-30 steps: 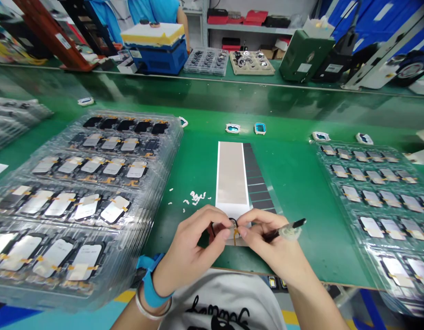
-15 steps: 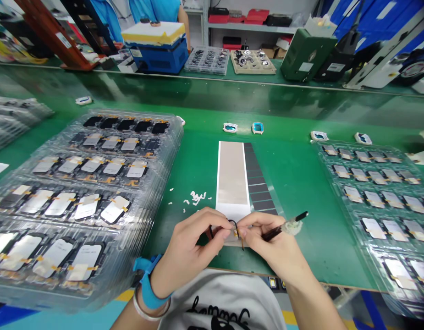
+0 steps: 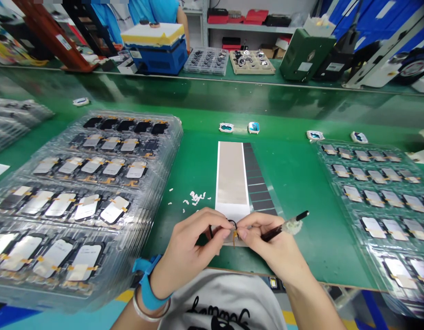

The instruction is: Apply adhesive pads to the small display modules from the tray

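My left hand (image 3: 191, 243) and my right hand (image 3: 270, 243) meet at the near edge of the green table, fingertips pinched together on a small dark part with an orange flex tail (image 3: 234, 230). The part is mostly hidden by my fingers. A black pen-like tool (image 3: 283, 228) with a lump of tape near its tip lies across my right hand, pointing right. Just beyond my fingers lies a long white and grey backing strip (image 3: 232, 178) with dark film pieces (image 3: 256, 183) along its right side.
A stack of clear trays (image 3: 77, 192) with screen parts fills the left. Another tray (image 3: 377, 192) of parts lies on the right. Small framed parts (image 3: 253, 128) sit in a row farther back. White scraps (image 3: 196, 197) lie left of the strip. A person in blue stands behind a blue box (image 3: 156, 48).
My hands have stayed in place with only slight finger movement on the small part. The pen-like tool has tilted up a little. The view has shifted slightly.
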`<state>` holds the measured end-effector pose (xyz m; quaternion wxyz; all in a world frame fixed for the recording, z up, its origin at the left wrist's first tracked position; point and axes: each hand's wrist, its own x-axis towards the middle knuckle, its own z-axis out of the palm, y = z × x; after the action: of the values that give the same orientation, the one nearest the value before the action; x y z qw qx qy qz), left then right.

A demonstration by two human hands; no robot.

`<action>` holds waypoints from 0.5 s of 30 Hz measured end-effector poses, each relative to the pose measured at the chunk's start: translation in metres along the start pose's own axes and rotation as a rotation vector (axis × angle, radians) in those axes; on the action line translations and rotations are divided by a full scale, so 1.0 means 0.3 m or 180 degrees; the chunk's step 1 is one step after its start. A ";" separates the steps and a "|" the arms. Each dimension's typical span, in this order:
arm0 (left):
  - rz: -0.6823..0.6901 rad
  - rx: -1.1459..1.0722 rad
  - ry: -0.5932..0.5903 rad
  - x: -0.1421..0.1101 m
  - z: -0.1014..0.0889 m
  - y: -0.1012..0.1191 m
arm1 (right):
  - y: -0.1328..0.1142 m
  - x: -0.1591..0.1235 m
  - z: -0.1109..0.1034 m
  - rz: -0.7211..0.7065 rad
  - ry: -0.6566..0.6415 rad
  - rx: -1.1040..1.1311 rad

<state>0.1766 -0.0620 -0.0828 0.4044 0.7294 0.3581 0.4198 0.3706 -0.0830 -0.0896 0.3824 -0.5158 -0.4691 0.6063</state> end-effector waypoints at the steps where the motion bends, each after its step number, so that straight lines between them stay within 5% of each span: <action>1: 0.0020 0.0001 -0.0004 0.000 -0.001 0.001 | 0.000 0.000 0.000 0.0000 -0.0006 0.0014; 15: -0.0249 0.0026 -0.0205 0.009 -0.012 0.012 | -0.037 0.009 0.024 0.0007 0.0223 -0.0137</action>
<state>0.1753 -0.0601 -0.0775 0.4289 0.7295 0.3749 0.3786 0.3627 -0.0787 -0.0796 0.3868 -0.5454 -0.4678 0.5781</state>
